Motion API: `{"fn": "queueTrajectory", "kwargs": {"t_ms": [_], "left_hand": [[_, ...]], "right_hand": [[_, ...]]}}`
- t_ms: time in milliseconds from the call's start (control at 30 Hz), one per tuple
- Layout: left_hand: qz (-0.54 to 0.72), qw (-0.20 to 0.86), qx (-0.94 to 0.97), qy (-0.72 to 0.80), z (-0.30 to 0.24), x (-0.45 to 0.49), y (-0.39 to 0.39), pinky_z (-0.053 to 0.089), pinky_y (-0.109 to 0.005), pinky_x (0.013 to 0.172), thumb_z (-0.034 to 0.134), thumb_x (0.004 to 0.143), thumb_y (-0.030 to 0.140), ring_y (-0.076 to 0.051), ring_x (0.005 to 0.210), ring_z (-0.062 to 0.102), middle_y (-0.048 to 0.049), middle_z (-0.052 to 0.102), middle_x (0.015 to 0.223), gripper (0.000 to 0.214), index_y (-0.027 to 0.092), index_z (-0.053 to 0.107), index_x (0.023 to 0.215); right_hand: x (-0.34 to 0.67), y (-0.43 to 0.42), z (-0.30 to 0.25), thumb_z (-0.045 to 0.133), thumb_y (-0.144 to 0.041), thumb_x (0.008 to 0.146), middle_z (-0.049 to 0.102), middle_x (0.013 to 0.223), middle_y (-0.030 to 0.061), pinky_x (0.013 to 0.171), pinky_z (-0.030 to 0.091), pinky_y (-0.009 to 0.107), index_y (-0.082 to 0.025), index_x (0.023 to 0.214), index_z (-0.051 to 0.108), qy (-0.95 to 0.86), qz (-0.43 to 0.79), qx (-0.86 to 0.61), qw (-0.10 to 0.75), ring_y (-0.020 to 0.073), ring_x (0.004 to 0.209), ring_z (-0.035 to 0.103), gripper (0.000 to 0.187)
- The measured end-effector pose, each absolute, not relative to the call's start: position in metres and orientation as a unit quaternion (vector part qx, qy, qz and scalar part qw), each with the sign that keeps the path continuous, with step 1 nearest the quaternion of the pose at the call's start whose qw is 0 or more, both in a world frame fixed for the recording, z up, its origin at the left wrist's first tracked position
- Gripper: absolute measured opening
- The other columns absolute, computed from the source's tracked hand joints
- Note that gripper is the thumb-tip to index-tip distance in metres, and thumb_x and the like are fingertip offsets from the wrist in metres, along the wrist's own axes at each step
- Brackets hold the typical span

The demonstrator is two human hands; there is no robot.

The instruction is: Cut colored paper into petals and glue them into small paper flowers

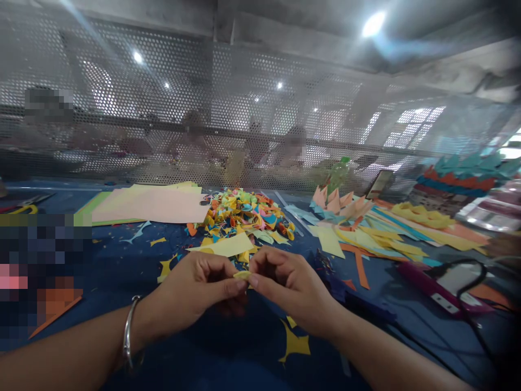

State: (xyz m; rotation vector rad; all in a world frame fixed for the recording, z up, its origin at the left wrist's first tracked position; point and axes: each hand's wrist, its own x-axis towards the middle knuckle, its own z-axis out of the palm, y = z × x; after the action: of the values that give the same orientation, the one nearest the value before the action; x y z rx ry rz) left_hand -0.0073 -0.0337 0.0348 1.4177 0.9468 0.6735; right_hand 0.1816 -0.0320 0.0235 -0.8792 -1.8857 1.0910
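Note:
My left hand (203, 282) and my right hand (287, 288) meet over the blue tabletop, fingers curled. Between their thumbs and fingertips they pinch a small yellow paper piece (241, 275), mostly covered by the fingers. Just behind them lies a pale yellow paper strip (228, 247), in front of a heap of small multicoloured folded paper pieces (248, 209). A yellow paper offcut (295, 345) rests below my right hand, and another yellow scrap (165, 270) lies beside my left hand.
A stack of paper sheets (146, 205) lies back left. To the right are a peach paper crown (340, 201), loose paper strips (382, 239), a dark blue corded tool (362, 301) and a magenta power strip (442, 296). Behind stands a perforated metal screen (252, 87).

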Motion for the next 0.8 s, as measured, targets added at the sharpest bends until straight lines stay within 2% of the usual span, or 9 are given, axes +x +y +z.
{"fn": "queueTrajectory", "kwargs": {"t_ms": [200,333,533,700,767,800], "left_hand": [[0.303,0.592,0.637,0.39,0.033,-0.006,-0.034,0.04,-0.017,0.049,0.057,0.083,0.044,-0.011,0.057,0.062,-0.003,0.069,0.065,0.032,0.015,0.066,0.073],[0.325,0.499,0.702,0.391,0.029,-0.006,-0.035,0.04,-0.018,0.051,0.057,0.085,0.04,-0.01,0.058,0.057,0.0003,0.065,0.066,0.025,0.017,0.062,0.075],[0.285,0.358,0.781,0.425,0.034,-0.007,-0.037,0.037,-0.02,0.054,0.047,0.09,0.038,-0.01,0.055,0.052,0.0031,0.06,0.061,0.027,0.018,0.056,0.074],[0.158,0.363,0.798,0.454,0.053,-0.024,-0.031,0.037,-0.022,0.052,0.053,0.084,0.036,-0.013,0.055,0.053,0.0031,0.058,0.06,0.019,0.019,0.06,0.079],[0.111,0.346,0.819,0.443,0.061,-0.036,-0.028,0.041,-0.024,0.062,0.059,0.078,0.029,-0.015,0.067,0.057,0.0012,0.063,0.073,0.011,0.02,0.062,0.084],[0.086,0.321,0.839,0.43,0.064,-0.042,-0.027,0.041,-0.025,0.069,0.063,0.074,0.025,-0.016,0.077,0.057,0.0003,0.065,0.085,0.014,0.021,0.062,0.087]], "right_hand": [[0.183,-0.03,0.021,0.057,-0.023,0.083,0.046,0.064,-0.0045,0.051,0.031,0.023,-0.019,0.075,0.051,-0.736,0.439,-0.337,0.39,0.009,0.056,0.039,0.011],[0.183,-0.03,0.017,0.055,-0.021,0.084,0.044,0.063,-0.005,0.05,0.029,0.023,-0.019,0.075,0.05,-0.748,0.423,-0.34,0.382,0.0089,0.055,0.037,0.011],[0.181,-0.03,0.018,0.054,-0.024,0.085,0.045,0.064,-0.0042,0.05,0.031,0.024,-0.019,0.075,0.05,-0.762,0.406,-0.352,0.362,0.0095,0.056,0.039,0.012],[0.182,-0.03,0.02,0.054,-0.023,0.083,0.047,0.062,-0.0043,0.05,0.032,0.023,-0.019,0.073,0.049,-0.762,0.389,-0.37,0.362,0.0092,0.054,0.04,0.012],[0.182,-0.029,0.019,0.054,-0.022,0.082,0.047,0.062,-0.0043,0.051,0.033,0.023,-0.02,0.072,0.048,-0.759,0.387,-0.376,0.364,0.0095,0.055,0.041,0.012],[0.183,-0.028,0.018,0.053,-0.021,0.082,0.047,0.062,-0.0042,0.051,0.033,0.024,-0.02,0.072,0.048,-0.758,0.387,-0.379,0.362,0.0096,0.055,0.041,0.011]]}}
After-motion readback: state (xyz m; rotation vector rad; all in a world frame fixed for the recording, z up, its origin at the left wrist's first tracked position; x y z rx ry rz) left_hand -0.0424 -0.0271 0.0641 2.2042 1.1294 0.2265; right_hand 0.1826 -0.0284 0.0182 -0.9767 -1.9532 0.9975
